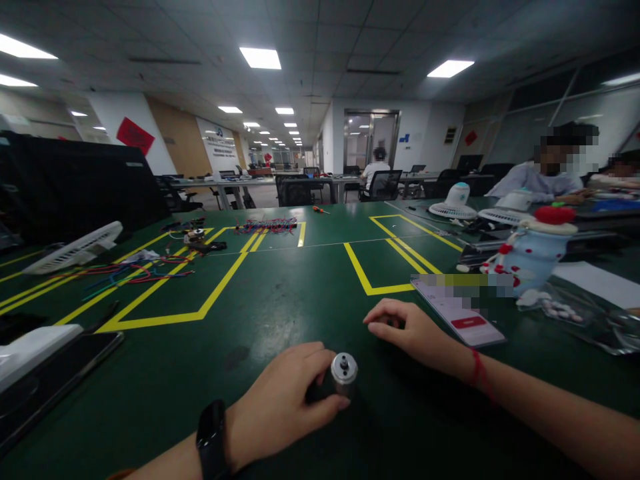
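At the lower middle of the head view, my left hand (293, 390) is closed round a small silver cylindrical motor (345, 370) standing upright. Its round end face points up, with a short shaft in the centre and small holes. Thumb and index finger press on its side, and the other fingers are partly hidden. To the right, apart from the motor, my right hand (413, 330) rests on the green table with curled fingers. The inside of that hand is in shadow, so whatever it may hold is hidden. Just beyond its wrist lies a phone (473, 320) with a lit screen.
Yellow tape (165, 321) marks the green tabletop (285, 293). Coloured wires (150, 270) lie at left, near a dark phone (65, 373). A light blue bottle (535, 253) and a clear bag (575, 310) stand at right. A screwdriver (320, 210) lies far off. A person (530, 177) sits at the right.
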Demonstrator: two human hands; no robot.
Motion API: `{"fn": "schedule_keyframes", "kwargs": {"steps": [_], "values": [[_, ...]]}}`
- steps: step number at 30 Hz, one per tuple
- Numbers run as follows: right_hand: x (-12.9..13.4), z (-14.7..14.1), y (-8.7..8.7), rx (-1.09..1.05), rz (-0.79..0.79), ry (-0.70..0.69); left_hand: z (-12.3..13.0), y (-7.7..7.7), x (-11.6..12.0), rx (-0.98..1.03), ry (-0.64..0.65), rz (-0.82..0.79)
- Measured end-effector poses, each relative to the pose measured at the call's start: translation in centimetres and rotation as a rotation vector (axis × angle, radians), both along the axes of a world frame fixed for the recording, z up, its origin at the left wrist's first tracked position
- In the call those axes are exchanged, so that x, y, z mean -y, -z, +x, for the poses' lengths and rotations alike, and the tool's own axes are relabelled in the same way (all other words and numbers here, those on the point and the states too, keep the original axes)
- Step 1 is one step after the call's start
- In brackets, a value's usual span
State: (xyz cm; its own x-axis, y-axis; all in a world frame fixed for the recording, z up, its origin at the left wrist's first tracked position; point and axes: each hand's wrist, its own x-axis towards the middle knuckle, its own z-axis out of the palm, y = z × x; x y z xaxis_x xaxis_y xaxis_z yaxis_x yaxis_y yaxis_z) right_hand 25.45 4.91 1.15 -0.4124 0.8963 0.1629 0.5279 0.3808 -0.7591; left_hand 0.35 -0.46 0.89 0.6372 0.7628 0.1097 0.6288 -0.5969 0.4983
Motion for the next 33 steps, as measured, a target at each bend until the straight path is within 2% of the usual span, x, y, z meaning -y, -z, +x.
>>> {"fn": "schedule_keyframes", "kwargs": {"steps": [2, 5, 10, 12, 16, 19, 24, 27, 33], "values": [[1.7, -1.5, -0.7, -0.11, -0.007, -0.103, 0.0, 0.1, 0.0, 0.006, 0.003, 0.003], [3.5, -3.3, -1.5, -0.156, 0.055, -0.225, 0.1, 0.2, 0.0, 0.009, 0.013, 0.002], [3.3, -3.1, -1.7, -0.213, 0.051, -0.109, 0.1, 0.2, -0.1, 0.01, 0.009, 0.01], [2.9, -2.2, -1.6, -0.166, 0.035, -0.114, 0.1, 0.1, -0.1, 0.013, 0.009, 0.011], [2.7, -0.8, -0.9, 0.054, 0.013, -0.268, 0.0, 0.1, -0.1, 0.009, 0.001, 0.005], [2.9, -0.6, -0.5, 0.184, 0.032, -0.319, 0.0, 0.1, 0.0, 0.003, -0.003, -0.006], [2.8, -0.7, -0.7, 0.15, 0.005, -0.337, 0.0, 0.0, -0.1, -0.003, 0.002, -0.017], [1.9, -0.3, -0.9, 0.041, -0.018, -0.218, 0.0, 0.0, -0.1, 0.0, 0.004, -0.013], [-1.3, 1.9, 0.1, -0.073, 0.049, 0.196, 0.0, -0.2, 0.0, 0.002, 0.0, -0.025]]}}
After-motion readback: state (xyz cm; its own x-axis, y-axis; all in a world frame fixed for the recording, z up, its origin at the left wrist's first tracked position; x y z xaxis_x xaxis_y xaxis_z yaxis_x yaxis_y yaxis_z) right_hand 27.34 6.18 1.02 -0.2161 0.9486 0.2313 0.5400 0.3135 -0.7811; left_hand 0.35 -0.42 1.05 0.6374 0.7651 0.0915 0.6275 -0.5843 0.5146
